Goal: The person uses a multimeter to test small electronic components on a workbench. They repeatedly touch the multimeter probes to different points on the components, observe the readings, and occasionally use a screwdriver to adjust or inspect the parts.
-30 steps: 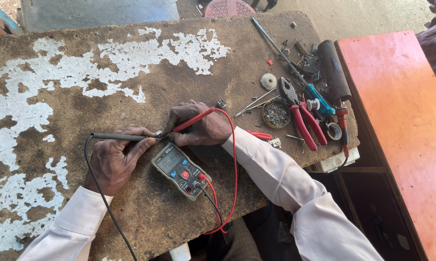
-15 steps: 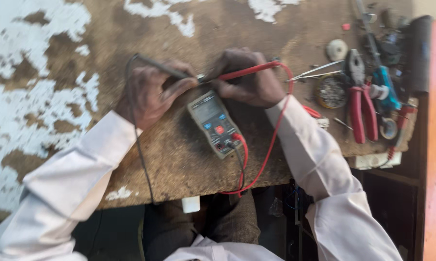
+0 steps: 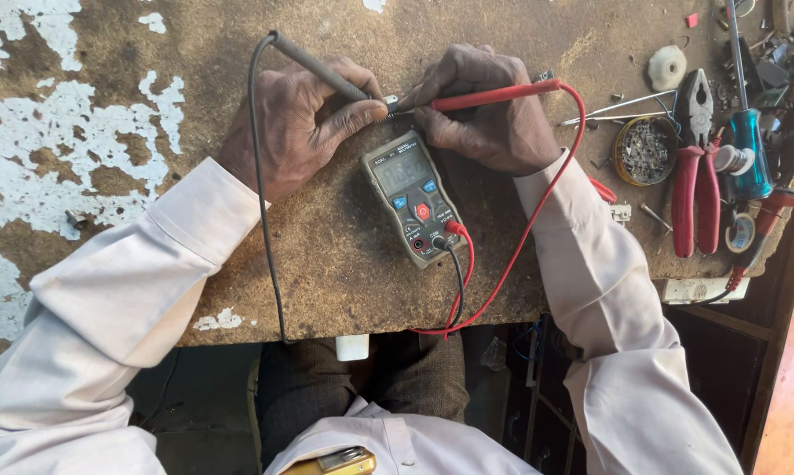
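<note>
Black probe [image 3: 318,66] clenched in left hand [image 3: 296,123], red probe [image 3: 493,92] in right hand [image 3: 489,110]; tips met above multimeter [image 3: 412,198], tested part hidden by fingertips.

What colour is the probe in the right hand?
Red, seen in the head view: the probe in the right hand.

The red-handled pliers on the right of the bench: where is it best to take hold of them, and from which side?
Grip the pliers around both red handles, which lie close together pointing toward the bench's near edge. Come from above at the near side; screwdrivers crowd their right, a tin of small parts their left.
</note>
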